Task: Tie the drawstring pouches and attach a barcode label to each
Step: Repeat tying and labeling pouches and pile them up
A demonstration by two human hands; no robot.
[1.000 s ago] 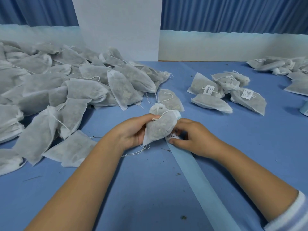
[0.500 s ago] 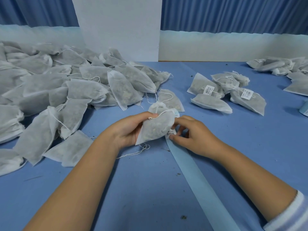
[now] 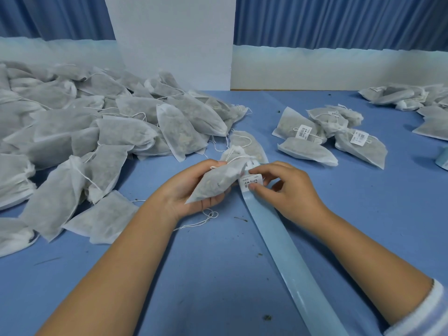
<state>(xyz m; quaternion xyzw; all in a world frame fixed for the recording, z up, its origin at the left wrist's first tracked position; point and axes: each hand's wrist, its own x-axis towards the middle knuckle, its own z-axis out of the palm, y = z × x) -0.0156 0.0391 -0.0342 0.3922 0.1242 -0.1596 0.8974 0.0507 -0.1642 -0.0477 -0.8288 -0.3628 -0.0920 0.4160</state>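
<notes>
Pouch (image 3: 218,181): is being held up off the table, tilted, with its gathered neck pointing up and away and its lower corner pointing toward the person; its right edge is touching the label.
Left hand (image 3: 186,190): is gripping the pouch from below and from the left, fingers curling round its lower edge, thumb lying near the neck.
String (image 3: 208,215): is hanging loose below the left hand and trailing onto the table.
Label (image 3: 252,181): white, carrying a barcode and print too small to read; is sitting at the far end of the strip.
Right hand (image 3: 288,187): is pinching the label, thumb pressing on its near edge, forefinger arching over its far edge, the other fingers curling loosely.
Strip (image 3: 291,258): pale blue backing, is running from the label toward the near right, between the forearms.
Second pouch (image 3: 244,144): is lying on the table just beyond the held one.
Heap (image 3: 97,132): many pouches are lying piled across the left side.
Labelled group (image 3: 327,137): a few pouches are lying beyond the right hand, two showing labels face up.
Far pile (image 3: 400,95): more pouches are lying at the far right.
Table (image 3: 218,275): blue cover, dotted with dark crumbs.
Board (image 3: 169,44): white, is standing at the back before a blue curtain (image 3: 339,20).
Sleeve (image 3: 424,316): pale striped cuff, is covering the right forearm.
</notes>
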